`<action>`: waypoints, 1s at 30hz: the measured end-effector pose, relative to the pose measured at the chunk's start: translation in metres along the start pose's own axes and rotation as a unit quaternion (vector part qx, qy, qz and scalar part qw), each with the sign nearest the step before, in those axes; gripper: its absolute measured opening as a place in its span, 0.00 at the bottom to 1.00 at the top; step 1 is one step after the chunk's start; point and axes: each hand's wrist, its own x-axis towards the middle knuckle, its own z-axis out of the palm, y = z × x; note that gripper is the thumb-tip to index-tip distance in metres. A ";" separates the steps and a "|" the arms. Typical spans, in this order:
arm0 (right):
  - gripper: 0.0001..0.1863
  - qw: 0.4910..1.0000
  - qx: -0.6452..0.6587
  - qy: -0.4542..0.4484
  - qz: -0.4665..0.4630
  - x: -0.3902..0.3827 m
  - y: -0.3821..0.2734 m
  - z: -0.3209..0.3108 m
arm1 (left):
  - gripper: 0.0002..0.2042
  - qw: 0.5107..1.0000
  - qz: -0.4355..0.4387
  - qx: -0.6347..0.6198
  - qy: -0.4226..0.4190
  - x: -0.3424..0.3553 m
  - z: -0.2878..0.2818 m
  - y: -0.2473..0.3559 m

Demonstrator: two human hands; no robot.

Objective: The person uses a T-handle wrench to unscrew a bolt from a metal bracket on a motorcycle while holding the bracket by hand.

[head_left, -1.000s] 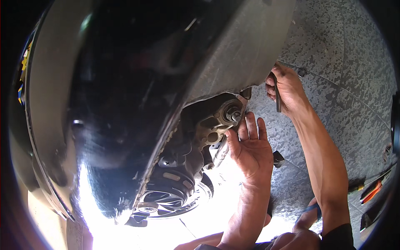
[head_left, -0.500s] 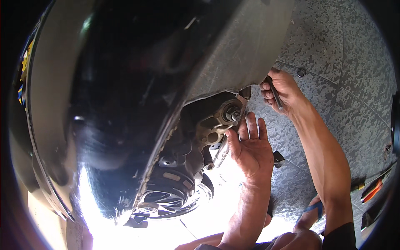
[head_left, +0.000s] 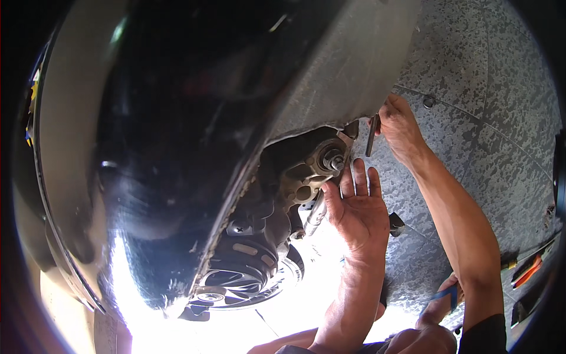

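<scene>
A dark, glossy curved body panel (head_left: pixel 183 118) fills the left and centre of your view, and its dull lower skirt (head_left: pixel 348 71) cuts off much of the machinery behind. Near the skirt's lower corner, your right hand (head_left: pixel 402 127) grips a short dark metal bar (head_left: pixel 372 135); the bar's upper end is lost among your fingers by the skirt's edge, so you cannot tell what it meets there.

Your left hand (head_left: pixel 361 221) is spread wide, palm toward the camera, and seems to hold nothing. Its thumb and fingertips sit right at a cast metal bracket (head_left: pixel 299 186) with a threaded shaft end (head_left: pixel 336 163); whether they press on it is hard to tell. Below the bracket, a spoked wheel (head_left: pixel 230 286) shows only partly under the panel. White glare washes out the ground beside it.

On the mottled grey floor (head_left: pixel 454 65) lie a small round dark piece (head_left: pixel 428 102), well apart from your right hand, and a black object (head_left: pixel 396 224) just beside your left. An orange-handled tool (head_left: pixel 527 271) lies near the right rim. Low down, a blue strap (head_left: pixel 448 293) crosses a foot. Yellow and blue markings (head_left: pixel 32 109) at the far left are too small to read.
</scene>
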 end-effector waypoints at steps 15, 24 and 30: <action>0.22 0.987 -0.110 0.114 -0.033 -0.034 -0.022 -0.064 | 0.17 1.000 -0.011 -0.014 -0.012 -0.002 0.003 -0.001; 0.23 0.928 -0.205 0.306 0.053 -0.166 -0.037 -0.147 | 0.21 1.000 -0.007 -0.008 -0.001 0.002 -0.006 0.001; 0.26 0.894 -0.221 0.359 0.155 -0.199 -0.037 -0.177 | 0.20 1.000 0.001 0.004 -0.009 0.002 -0.007 0.001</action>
